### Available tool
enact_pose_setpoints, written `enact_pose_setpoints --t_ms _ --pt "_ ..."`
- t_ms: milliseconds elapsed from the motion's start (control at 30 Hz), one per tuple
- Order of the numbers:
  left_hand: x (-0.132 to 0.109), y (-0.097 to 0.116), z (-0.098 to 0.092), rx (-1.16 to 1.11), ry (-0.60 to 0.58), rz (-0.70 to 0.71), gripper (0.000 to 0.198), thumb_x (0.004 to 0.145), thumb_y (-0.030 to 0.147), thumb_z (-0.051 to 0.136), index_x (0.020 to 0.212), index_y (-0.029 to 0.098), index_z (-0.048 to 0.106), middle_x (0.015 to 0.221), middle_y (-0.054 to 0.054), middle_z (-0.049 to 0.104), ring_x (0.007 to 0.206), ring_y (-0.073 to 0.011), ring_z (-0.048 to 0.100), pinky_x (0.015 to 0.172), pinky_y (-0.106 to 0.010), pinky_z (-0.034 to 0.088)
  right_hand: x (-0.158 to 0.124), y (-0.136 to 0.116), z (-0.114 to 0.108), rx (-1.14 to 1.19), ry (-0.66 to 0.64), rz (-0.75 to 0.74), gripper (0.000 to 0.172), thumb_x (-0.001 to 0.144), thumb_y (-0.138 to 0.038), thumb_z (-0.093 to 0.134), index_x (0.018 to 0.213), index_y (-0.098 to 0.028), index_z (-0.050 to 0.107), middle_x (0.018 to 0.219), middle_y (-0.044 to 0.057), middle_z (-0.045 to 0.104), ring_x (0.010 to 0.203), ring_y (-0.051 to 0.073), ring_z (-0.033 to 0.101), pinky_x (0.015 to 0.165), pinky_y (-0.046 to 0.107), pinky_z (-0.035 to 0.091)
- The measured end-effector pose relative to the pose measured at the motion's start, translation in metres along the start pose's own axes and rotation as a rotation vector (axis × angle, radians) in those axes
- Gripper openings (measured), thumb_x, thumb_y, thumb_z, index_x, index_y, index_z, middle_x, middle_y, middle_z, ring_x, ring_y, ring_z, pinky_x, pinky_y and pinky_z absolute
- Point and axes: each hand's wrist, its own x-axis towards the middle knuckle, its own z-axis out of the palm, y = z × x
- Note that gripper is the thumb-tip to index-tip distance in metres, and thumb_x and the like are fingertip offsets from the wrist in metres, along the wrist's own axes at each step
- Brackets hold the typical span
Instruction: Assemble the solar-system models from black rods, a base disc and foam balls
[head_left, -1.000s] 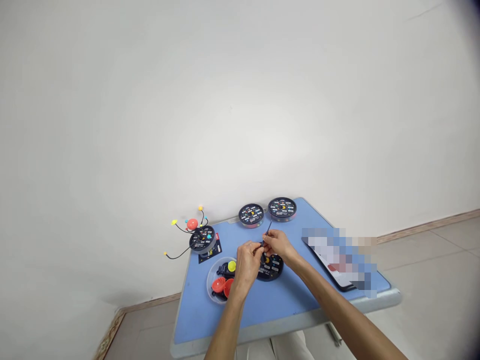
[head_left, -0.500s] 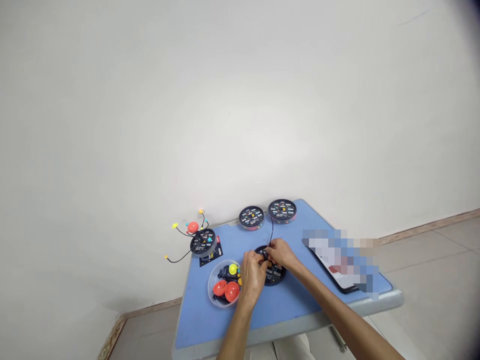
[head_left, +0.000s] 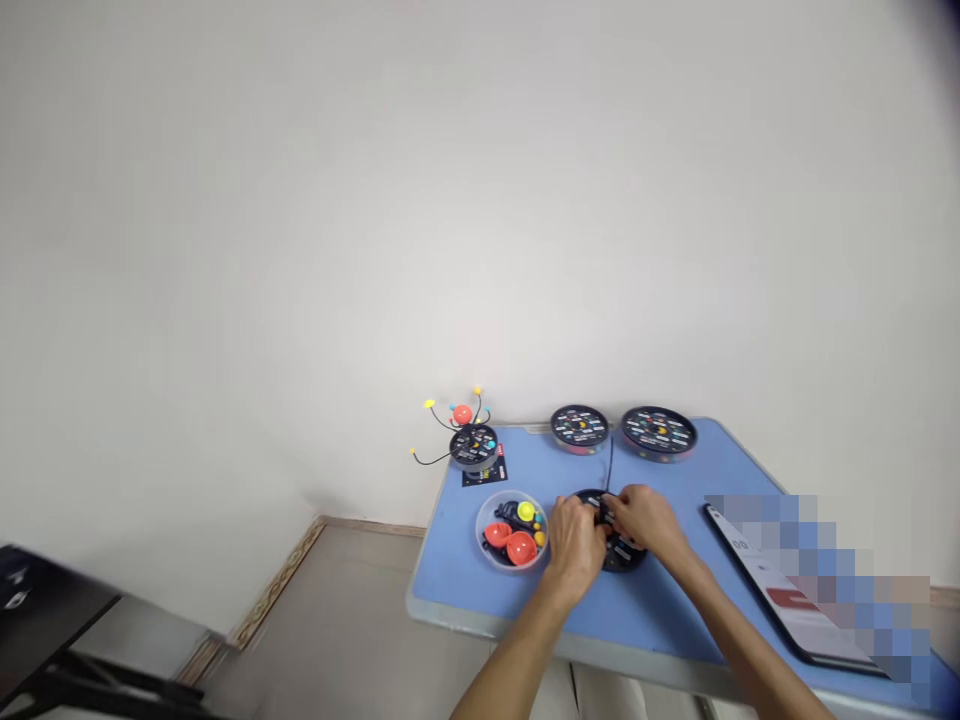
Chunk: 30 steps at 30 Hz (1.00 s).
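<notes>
Blue table; partly pixelated phone at right; black round case and wider case along far edge; wire-armed model on third case at far-left corner; clear bowl holding red domes; black disc on table just right of bowl; left hand and right hand close together over disc, fingers bunched, pinching something hidden; thin black wire rising from between hands.

The single view, head-worn, faces forward and down from above the near edge of the table, at moderate range. The wall fills the upper frame; the floor shows lower left — the left hand and right hand sit low, right of centre.
</notes>
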Motion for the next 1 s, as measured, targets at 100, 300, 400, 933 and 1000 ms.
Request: enact_pose_setpoints --t_ms 100,300,400,933,1000 --pt "-0.014 -0.002 -0.006 -0.029 0.027 0.020 0.038 0.083 0.020 0.068 0.121 0.013 0.066 0.116 -0.012 0.069 0.113 -0.0284 0.059 0.104 -0.039 0.042 -0.014 0.007 -0.008 -0.028 0.096 -0.066 0.030 0.092 -0.031 0.046 0.084 -0.015 0.070 0.075 0.013 0.075 0.074 0.026 0.070 0.063 0.032 0.046" --pt "-0.059 -0.045 -0.042 -0.198 0.336 0.043 0.020 0.087 0.008 0.059 0.100 0.016 0.071 0.101 -0.008 0.071 0.100 -0.0246 0.062 0.093 -0.040 0.050 -0.061 0.003 -0.009 0.070 0.156 -0.260 0.036 0.087 -0.049 0.042 0.085 -0.023 0.067 0.062 0.004 0.072 0.056 0.023 0.064 0.055 0.031 0.042" --pt "-0.078 -0.080 -0.060 -0.193 0.484 -0.053 0.026 0.091 0.006 0.047 0.092 0.017 0.071 0.094 -0.008 0.070 0.091 -0.0238 0.062 0.083 -0.040 0.052 -0.075 -0.025 0.000 0.046 0.094 -0.434 0.032 0.090 -0.042 0.042 0.081 -0.024 0.066 0.063 0.003 0.071 0.055 0.020 0.062 0.056 0.029 0.041" --pt "-0.100 -0.138 -0.074 -0.243 0.624 -0.080 0.023 0.093 0.017 0.050 0.088 0.021 0.071 0.091 -0.007 0.071 0.087 -0.0222 0.065 0.081 -0.038 0.054 -0.013 -0.124 0.075 -0.618 -0.264 -0.470 0.031 0.093 -0.034 0.063 0.119 -0.018 0.061 0.121 0.009 0.064 0.101 0.022 0.065 0.085 0.042 0.055" --pt "-0.098 -0.139 -0.076 -0.245 0.616 -0.074 0.022 0.093 0.018 0.050 0.089 0.022 0.072 0.092 -0.007 0.071 0.087 -0.0224 0.065 0.081 -0.039 0.055 -0.011 -0.123 0.072 -0.555 -0.247 -0.460 0.026 0.093 -0.033 0.063 0.113 -0.017 0.064 0.115 0.008 0.066 0.097 0.021 0.066 0.083 0.041 0.055"
